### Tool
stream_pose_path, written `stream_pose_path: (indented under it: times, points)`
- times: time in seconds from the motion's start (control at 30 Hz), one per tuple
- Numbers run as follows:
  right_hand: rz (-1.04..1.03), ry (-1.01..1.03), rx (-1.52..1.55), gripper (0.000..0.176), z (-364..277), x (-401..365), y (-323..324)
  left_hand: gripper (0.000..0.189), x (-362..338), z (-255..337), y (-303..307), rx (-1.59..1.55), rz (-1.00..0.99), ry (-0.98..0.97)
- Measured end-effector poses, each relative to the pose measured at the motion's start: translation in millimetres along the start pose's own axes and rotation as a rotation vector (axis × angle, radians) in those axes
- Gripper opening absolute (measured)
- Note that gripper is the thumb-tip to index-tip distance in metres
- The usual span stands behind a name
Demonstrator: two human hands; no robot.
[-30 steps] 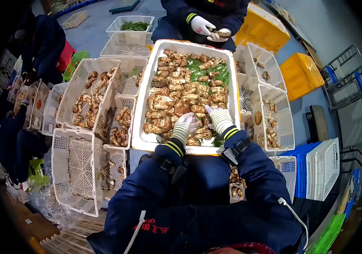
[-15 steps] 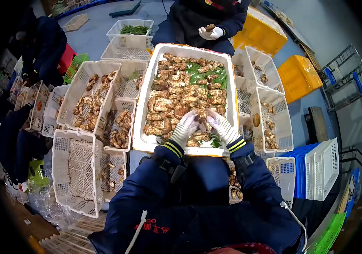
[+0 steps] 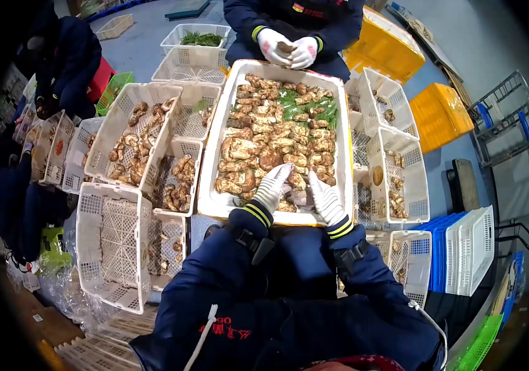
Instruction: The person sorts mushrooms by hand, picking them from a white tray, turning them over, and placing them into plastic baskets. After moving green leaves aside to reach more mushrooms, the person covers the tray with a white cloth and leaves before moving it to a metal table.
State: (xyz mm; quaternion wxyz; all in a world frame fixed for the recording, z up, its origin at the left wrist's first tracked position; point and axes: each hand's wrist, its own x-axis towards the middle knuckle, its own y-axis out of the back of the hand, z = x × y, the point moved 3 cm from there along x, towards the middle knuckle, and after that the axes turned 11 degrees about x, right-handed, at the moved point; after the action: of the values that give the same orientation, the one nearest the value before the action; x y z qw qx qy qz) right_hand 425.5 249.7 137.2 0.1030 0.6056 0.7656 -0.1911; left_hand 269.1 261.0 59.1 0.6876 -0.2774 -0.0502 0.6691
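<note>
A white foam box (image 3: 212, 179) in front of me holds rows of brown-and-cream mushrooms (image 3: 239, 148), with green fern leaves (image 3: 290, 106) under them at the far right. My left hand (image 3: 273, 187), in a striped white glove, has its fingertips and thumb against the left side of a mushroom (image 3: 297, 181) near the box's front. To the right of that mushroom, my right hand (image 3: 326, 196) has its fingers stretched out, a small gap away from it. Pale lining shows between my hands.
Across the box, a co-worker's gloved hands (image 3: 288, 51) hold a brown mushroom. Plastic crates with mushrooms stand on the left (image 3: 94, 164) and right (image 3: 422, 198). Yellow boxes (image 3: 440, 117), stacked blue and white crates (image 3: 462, 247) and a metal trolley (image 3: 511, 117) stand further right.
The mushroom between my hands has gone lower into the box. My right hand has opened and drawn away from it. The co-worker's two hands have come together around a mushroom.
</note>
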Motion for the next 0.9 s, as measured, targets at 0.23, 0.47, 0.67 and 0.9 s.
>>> stream_pose_path:
  times: [0.23, 0.47, 0.67, 0.9]
  points:
    - [0.102, 0.572, -0.98, 0.06, 3.9, 8.1, -7.4, 0.045, 6.0, -5.3, -1.6, -0.088, -0.016, 0.012]
    - [0.171, 0.478, -0.516, 0.041, 13.0, 14.5, 9.8, 0.048, 7.7, -3.0, -9.5, -0.237, -0.273, -0.083]
    - [0.16, 0.441, -0.45, 0.045, 23.4, 20.5, 11.0, 0.037, 7.8, -10.3, -8.2, -0.322, -0.264, -0.036]
    - [0.13, 0.414, -0.326, 0.049, 24.9, 20.5, 10.7, 0.047, 18.2, -21.1, -0.1, -0.244, -0.348, -0.038]
